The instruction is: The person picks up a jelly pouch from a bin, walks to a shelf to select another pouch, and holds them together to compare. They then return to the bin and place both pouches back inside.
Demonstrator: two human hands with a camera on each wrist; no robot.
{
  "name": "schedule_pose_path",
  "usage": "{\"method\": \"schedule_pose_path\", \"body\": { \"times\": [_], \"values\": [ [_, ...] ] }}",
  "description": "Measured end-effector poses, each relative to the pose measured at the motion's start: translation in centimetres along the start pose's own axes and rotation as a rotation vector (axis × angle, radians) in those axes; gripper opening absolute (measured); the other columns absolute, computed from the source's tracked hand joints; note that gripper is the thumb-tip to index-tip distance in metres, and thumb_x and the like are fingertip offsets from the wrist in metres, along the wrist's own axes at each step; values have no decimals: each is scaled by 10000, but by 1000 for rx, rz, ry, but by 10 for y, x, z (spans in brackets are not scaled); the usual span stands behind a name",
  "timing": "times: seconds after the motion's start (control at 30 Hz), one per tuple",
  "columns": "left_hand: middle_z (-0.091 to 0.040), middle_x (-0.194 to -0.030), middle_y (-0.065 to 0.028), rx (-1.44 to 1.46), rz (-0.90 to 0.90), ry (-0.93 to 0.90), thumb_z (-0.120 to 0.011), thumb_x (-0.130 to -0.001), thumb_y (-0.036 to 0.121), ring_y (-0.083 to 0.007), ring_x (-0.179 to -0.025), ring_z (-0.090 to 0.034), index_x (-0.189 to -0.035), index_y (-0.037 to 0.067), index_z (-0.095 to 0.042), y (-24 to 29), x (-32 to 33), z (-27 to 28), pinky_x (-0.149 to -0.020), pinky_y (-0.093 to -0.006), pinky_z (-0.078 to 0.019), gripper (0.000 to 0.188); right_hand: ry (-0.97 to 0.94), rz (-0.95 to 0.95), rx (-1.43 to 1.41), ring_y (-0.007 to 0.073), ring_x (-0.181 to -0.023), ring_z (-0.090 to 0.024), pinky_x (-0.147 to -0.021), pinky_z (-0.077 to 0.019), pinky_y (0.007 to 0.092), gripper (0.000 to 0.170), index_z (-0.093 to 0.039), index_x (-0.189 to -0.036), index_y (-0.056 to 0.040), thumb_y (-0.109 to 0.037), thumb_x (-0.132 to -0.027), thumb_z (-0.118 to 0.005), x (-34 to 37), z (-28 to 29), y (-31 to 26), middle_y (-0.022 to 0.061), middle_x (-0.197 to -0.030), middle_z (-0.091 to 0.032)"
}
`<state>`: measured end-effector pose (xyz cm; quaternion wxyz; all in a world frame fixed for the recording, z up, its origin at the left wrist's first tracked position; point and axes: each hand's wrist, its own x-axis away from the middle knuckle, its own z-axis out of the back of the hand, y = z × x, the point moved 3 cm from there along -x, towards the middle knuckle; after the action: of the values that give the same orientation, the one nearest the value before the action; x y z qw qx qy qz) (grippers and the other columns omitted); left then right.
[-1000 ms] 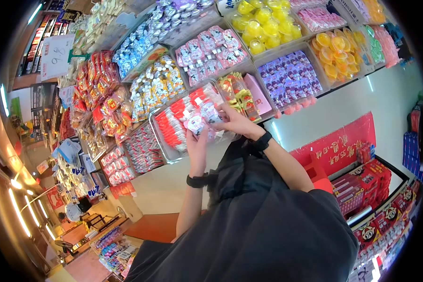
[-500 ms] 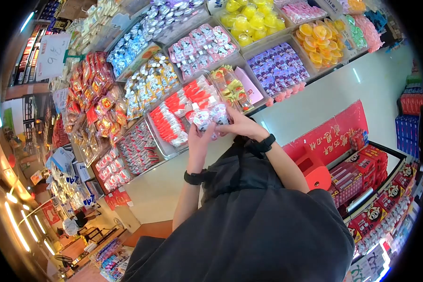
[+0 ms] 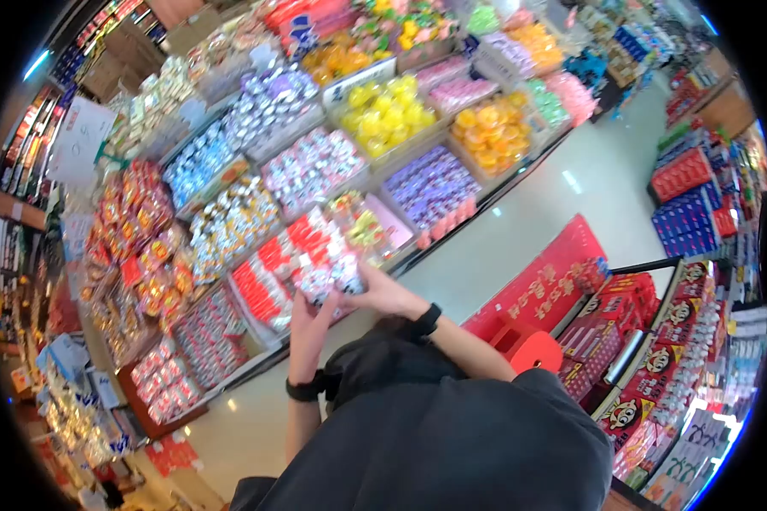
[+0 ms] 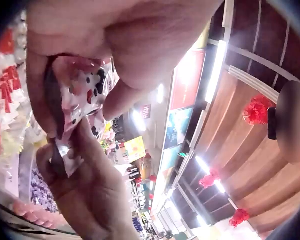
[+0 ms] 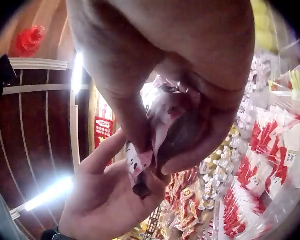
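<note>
Both hands meet over the front edge of a clear bin (image 3: 273, 319) of red-and-white packets. My left hand (image 3: 308, 332) grips glossy pink-and-white packets (image 3: 322, 279) printed with dark spots. From the other side my right hand (image 3: 385, 294) holds the same bunch. In the left wrist view, the left hand (image 4: 125, 40) has its thumb and fingers round a packet (image 4: 80, 92), with the right hand (image 4: 97, 192) below. The right wrist view has the right hand (image 5: 185, 45) curled round packets (image 5: 165, 107), and the left hand (image 5: 105, 200) underneath. How many packets are held cannot be told.
Bins of yellow (image 3: 383, 115), orange (image 3: 492, 134) and purple (image 3: 430, 187) sweets lie beyond. Bagged red-and-gold goods (image 3: 136, 213) are at the left. A red box (image 3: 533, 349) and red banner (image 3: 537, 277) stand right, beside pale floor (image 3: 588, 183).
The head view has turned, so the bins and hands appear further left and lower, and more of the right-hand shelves shows. Both hands keep hold of the spotted packets.
</note>
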<state>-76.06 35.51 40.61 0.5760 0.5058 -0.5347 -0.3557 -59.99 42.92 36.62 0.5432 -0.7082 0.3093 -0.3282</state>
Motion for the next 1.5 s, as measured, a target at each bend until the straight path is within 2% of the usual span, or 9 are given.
{"method": "schedule_pose_path", "body": {
  "times": [0.2, 0.4, 0.5, 0.7, 0.8, 0.97, 1.27, 1.37, 1.5],
  "values": [
    [-656, -1267, -76, -22, 3, -91, -686, -987, 68, -150, -1113, -650, -1415, 2, -490, 2, 12, 9, -955, -302, -542, 475, 18, 39, -3, 150, -1210, -549, -1055, -477, 331, 731, -404, -1478, 41, -172, -902, -801, 22, -11, -3, 86, -1335, -586],
    [-648, -1238, -78, 5, 3, -195, -654, -1010, 78, -139, -1087, -634, -1398, 3, -507, -6, 18, 8, -903, -301, -543, 422, 122, 33, 16, 124, -1167, -543, -1037, -476, 315, 756, -381, -1516, 37, -183, -920, -790, 49, -19, 6, 68, -1323, -584],
    [-618, -1284, -71, 95, 21, -329, -637, -1031, 121, -132, -1124, -596, -1409, 5, -499, -12, 16, 3, -952, -306, -507, 419, 188, -12, -74, 140, -1204, -543, -1072, -441, 315, 708, -435, -1479, 10, -165, -904, -809, 64, -26, 15, 60, -1312, -600],
    [-607, -1314, -86, 44, 93, -517, -622, -1041, 141, -159, -1166, -587, -1455, -1, -462, -30, 15, 7, -1010, -314, -481, 466, 366, -37, -60, 125, -1156, -566, -995, -493, 305, 695, -436, -1485, -32, -158, -909, -805, 91, -37, 28, 47, -1287, -600],
    [-600, -1339, -97, 2, 113, -553, -614, -1044, 144, -169, -1190, -582, -1472, 1, -451, -31, 15, 14, -1020, -325, -478, 480, 368, -79, -157, 126, -1178, -545, -1014, -484, 308, 696, -442, -1473, -24, -209, -914, -812, 95, -45, 27, 48, -1316, -587],
    [-617, -1327, -113, -19, 124, -528, -607, -1048, 159, -176, -1176, -598, -1473, 2, -454, -23, 14, 20, -1011, -326, -484, 478, 356, 2, -108, 103, -1101, -570, -927, -524, 295, 628, -476, -1435, -28, -183, -919, -798, 83, -46, 42, 29, -1224, -622],
    [-660, -1239, -137, -205, -15, -587, -614, -1046, 192, -196, -1126, -637, -1425, -28, -473, 16, 5, -50, -962, -343, -505, 460, 466, 102, -167, 99, -1072, -600, -947, -515, 299, 650, -474, -1437, -45, -115, -883, -805, 102, 8, 13, 37, -1165, -638],
    [-653, -1250, -149, -281, -116, -630, -623, -1039, 193, -210, -1138, -634, -1431, -33, -461, 13, -5, -82, -970, -350, -502, 482, 456, 133, -156, 128, -1157, -542, -1026, -466, 317, 712, -439, -1482, -37, -160, -879, -798, 115, 36, 7, 35, -1275, -591],
    [-638, -1283, -160, -370, -140, -641, -625, -1031, 179, -216, -1157, -624, -1469, -30, -431, 33, -1, -128, -988, -352, -494, 522, 491, 174, -178, 122, -1177, -553, -1060, -446, 311, 669, -476, -1449, -29, -90, -867, -799, 128, 76, -2, 26, -1261, -607]
  ]
}}
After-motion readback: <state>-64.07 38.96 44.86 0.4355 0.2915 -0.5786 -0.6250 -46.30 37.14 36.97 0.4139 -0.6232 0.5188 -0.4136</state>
